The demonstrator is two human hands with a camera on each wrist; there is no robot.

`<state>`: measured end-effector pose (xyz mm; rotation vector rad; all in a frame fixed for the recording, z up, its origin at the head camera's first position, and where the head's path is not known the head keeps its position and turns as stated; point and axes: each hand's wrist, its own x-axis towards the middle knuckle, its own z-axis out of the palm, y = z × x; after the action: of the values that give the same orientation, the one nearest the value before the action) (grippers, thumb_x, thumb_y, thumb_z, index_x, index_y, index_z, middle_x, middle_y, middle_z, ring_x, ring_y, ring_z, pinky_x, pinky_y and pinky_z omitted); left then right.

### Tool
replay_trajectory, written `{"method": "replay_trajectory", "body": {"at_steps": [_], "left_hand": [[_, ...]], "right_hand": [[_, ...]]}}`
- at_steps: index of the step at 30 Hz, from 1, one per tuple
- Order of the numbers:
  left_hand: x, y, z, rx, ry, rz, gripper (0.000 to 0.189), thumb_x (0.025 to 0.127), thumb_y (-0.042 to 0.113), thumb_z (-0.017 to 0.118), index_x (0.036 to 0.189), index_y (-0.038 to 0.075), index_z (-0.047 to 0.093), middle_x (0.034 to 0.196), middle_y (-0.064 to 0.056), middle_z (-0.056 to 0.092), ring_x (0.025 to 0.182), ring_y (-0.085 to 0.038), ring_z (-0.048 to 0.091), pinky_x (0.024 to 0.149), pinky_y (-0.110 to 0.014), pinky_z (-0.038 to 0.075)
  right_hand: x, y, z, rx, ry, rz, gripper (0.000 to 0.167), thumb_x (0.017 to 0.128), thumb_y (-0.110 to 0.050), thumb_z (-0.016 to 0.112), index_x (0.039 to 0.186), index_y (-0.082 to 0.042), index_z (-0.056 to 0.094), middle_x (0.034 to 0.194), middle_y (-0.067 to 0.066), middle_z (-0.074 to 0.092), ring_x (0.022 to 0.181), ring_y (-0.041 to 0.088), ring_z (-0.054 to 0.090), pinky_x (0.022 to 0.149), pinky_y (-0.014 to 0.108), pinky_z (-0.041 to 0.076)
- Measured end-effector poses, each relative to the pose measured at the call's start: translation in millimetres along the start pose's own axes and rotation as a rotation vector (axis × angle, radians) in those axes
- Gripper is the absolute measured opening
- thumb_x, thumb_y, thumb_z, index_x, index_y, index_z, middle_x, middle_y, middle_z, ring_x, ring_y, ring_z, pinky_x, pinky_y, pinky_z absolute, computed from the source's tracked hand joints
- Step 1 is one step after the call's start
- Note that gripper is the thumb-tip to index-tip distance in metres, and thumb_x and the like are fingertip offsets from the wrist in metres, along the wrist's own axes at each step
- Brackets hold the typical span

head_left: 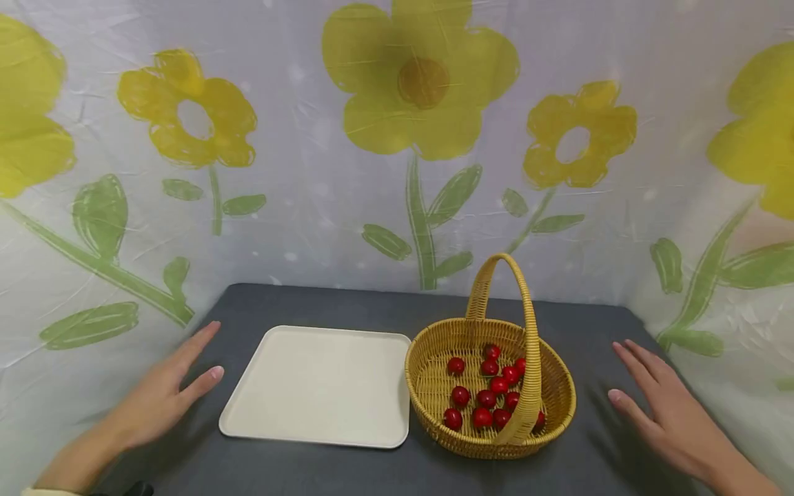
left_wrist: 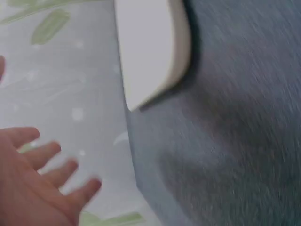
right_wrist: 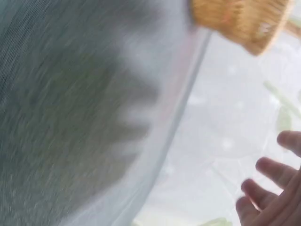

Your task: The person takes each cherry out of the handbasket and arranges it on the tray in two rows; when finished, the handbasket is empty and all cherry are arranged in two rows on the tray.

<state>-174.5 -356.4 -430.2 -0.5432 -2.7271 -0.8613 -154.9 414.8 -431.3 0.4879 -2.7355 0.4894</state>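
On the dark table lies a white rectangular tray (head_left: 319,386), its surface bare. Beside its right edge stands a yellow wicker basket (head_left: 428,413) with a tall arched handle (head_left: 532,344). Several dark red cherries (head_left: 486,398) lie in the basket, some partly hidden behind the handle. My left hand (head_left: 158,396) hovers left of the tray, fingers straight, touching nothing. To the right of the basket, my right hand (head_left: 673,413) is held up with straight fingers and holds nothing. Both wrist views show spread fingers, blurred.
A grey-blue cloth (head_left: 347,306) covers the table. Behind and at both sides hangs a pale curtain (head_left: 298,172) printed with yellow flowers. A small black object (head_left: 139,489) shows at the lower left edge, too cut off to name.
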Motion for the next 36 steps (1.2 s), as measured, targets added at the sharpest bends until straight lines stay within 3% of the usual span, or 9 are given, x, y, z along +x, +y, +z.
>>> {"method": "replay_trajectory", "body": {"at_steps": [3, 5, 9, 13, 16, 21, 27, 31, 36], "left_hand": [[3.7, 4.8, -2.1, -0.258, 0.014, 0.073, 0.073, 0.111, 0.005, 0.057, 0.176, 0.018, 0.024, 0.175, -0.004, 0.042, 0.152, 0.01, 0.039, 0.115, -0.004, 0.032], [7.2, 7.3, -2.2, -0.469, 0.0, 0.154, 0.071, 0.109, -0.009, 0.05, 0.174, 0.006, 0.025, 0.172, -0.001, 0.047, 0.148, 0.004, 0.051, 0.109, -0.009, 0.046], [17.1, 12.1, -2.3, -0.842, -0.079, 0.303, 0.065, 0.107, -0.021, 0.033, 0.169, -0.012, 0.019, 0.172, -0.012, 0.048, 0.154, -0.018, 0.053, 0.117, -0.026, 0.051], [28.0, 23.1, -1.1, -1.026, -0.141, 0.352, 0.059, 0.108, -0.021, 0.028, 0.166, -0.018, 0.017, 0.169, -0.023, 0.047, 0.155, -0.028, 0.051, 0.122, -0.034, 0.048], [37.1, 35.0, 3.5, -1.073, -0.161, 0.371, 0.057, 0.107, -0.023, 0.029, 0.163, -0.023, 0.019, 0.167, -0.025, 0.049, 0.154, -0.031, 0.053, 0.122, -0.038, 0.048], [51.6, 54.3, 17.2, -1.072, -0.182, 0.399, 0.057, 0.104, -0.024, 0.037, 0.16, -0.024, 0.025, 0.163, -0.026, 0.053, 0.148, -0.034, 0.059, 0.118, -0.041, 0.051], [64.2, 79.9, 33.6, -1.096, -0.232, 0.338, 0.06, 0.104, -0.02, 0.049, 0.162, -0.017, 0.034, 0.162, -0.022, 0.056, 0.146, -0.033, 0.061, 0.116, -0.041, 0.052], [70.6, 106.4, 44.7, -1.108, -0.294, 0.265, 0.059, 0.105, -0.014, 0.055, 0.162, -0.011, 0.041, 0.16, -0.017, 0.06, 0.146, -0.031, 0.062, 0.117, -0.042, 0.053], [81.2, 137.8, 58.7, -1.094, -0.331, 0.251, 0.059, 0.103, -0.01, 0.063, 0.16, -0.008, 0.047, 0.157, -0.016, 0.063, 0.144, -0.03, 0.064, 0.116, -0.044, 0.053]], "right_hand": [[0.1, -7.3, -5.6, 0.085, 0.051, -0.024, 0.077, 0.108, -0.017, 0.067, 0.175, -0.025, 0.03, 0.176, 0.017, 0.034, 0.166, 0.005, 0.016, 0.126, 0.009, 0.001], [2.6, -12.0, -9.4, 0.124, 0.066, -0.033, 0.074, 0.109, -0.014, 0.065, 0.174, -0.027, 0.032, 0.175, 0.015, 0.036, 0.157, -0.015, 0.014, 0.114, -0.001, 0.004], [8.4, -20.1, -14.3, 0.199, 0.075, -0.02, 0.07, 0.111, -0.011, 0.061, 0.173, -0.03, 0.034, 0.174, 0.009, 0.04, 0.15, -0.022, 0.022, 0.111, -0.004, 0.013], [13.7, -28.0, -15.0, 0.255, 0.108, -0.001, 0.065, 0.111, -0.008, 0.06, 0.17, -0.025, 0.041, 0.17, -0.014, 0.043, 0.141, -0.023, 0.036, 0.107, -0.003, 0.025], [18.9, -34.8, -12.9, 0.298, 0.129, -0.009, 0.062, 0.11, -0.005, 0.059, 0.168, -0.019, 0.045, 0.167, -0.024, 0.044, 0.137, -0.021, 0.043, 0.103, -0.002, 0.032], [29.0, -45.2, -4.4, 0.348, 0.141, -0.029, 0.06, 0.111, -0.004, 0.057, 0.168, -0.018, 0.045, 0.165, -0.021, 0.048, 0.139, -0.017, 0.045, 0.104, -0.001, 0.035], [42.4, -53.5, 14.9, 0.469, 0.143, -0.042, 0.06, 0.113, -0.002, 0.051, 0.168, -0.023, 0.044, 0.161, -0.018, 0.055, 0.141, -0.007, 0.053, 0.105, 0.002, 0.041], [48.6, -55.4, 30.6, 0.573, 0.121, -0.023, 0.055, 0.116, -0.002, 0.042, 0.169, -0.018, 0.043, 0.159, -0.017, 0.055, 0.14, -0.003, 0.056, 0.107, 0.005, 0.043], [54.3, -56.3, 45.8, 0.704, 0.068, 0.037, 0.05, 0.12, -0.011, 0.033, 0.17, -0.012, 0.039, 0.156, -0.021, 0.053, 0.139, -0.007, 0.055, 0.107, 0.007, 0.044]]}}
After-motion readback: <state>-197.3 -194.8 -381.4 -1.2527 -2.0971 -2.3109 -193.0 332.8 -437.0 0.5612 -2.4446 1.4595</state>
